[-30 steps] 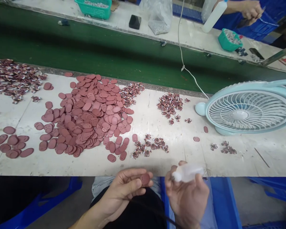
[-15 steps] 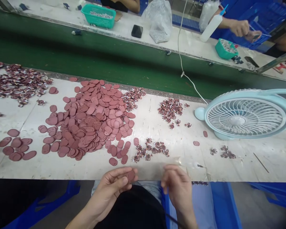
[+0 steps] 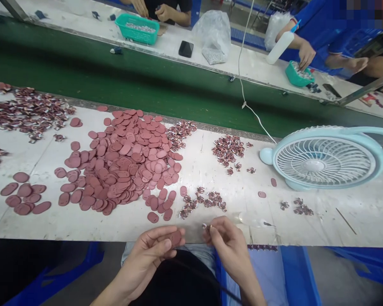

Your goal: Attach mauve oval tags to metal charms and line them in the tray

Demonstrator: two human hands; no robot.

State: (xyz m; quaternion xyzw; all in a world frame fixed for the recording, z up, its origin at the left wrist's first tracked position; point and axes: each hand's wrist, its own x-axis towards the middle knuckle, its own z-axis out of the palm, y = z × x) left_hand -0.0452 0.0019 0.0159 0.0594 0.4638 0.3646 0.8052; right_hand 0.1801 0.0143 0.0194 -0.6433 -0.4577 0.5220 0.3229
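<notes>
Between the thumb and fingers of my left hand (image 3: 155,250) is a reddish-brown oval disc (image 3: 175,238), held over the table's front edge. My right hand (image 3: 228,242) pinches a small dark figure-like piece with white bits (image 3: 206,227), a little to the right of the disc and apart from it. Beyond my hands lies a loose cluster of similar small pieces (image 3: 214,199). A big heap of oval discs (image 3: 124,157), some with small holes, spreads to the left of it. Near my right hand a clear thin-tipped bottle (image 3: 252,219) lies on the table.
A light blue fan (image 3: 325,157) stands at the right, its white cord (image 3: 258,114) running back. More small pieces (image 3: 228,148) lie mid-table. A blue bin (image 3: 298,272) sits below the front edge. Across the green strip (image 3: 115,76), co-workers' hands (image 3: 306,54) work near green baskets (image 3: 137,32).
My right hand has moved left toward the disc, and the small dark piece now shows in its fingers. My left hand stays nearly still. A co-worker's hand has reached into the right basket.
</notes>
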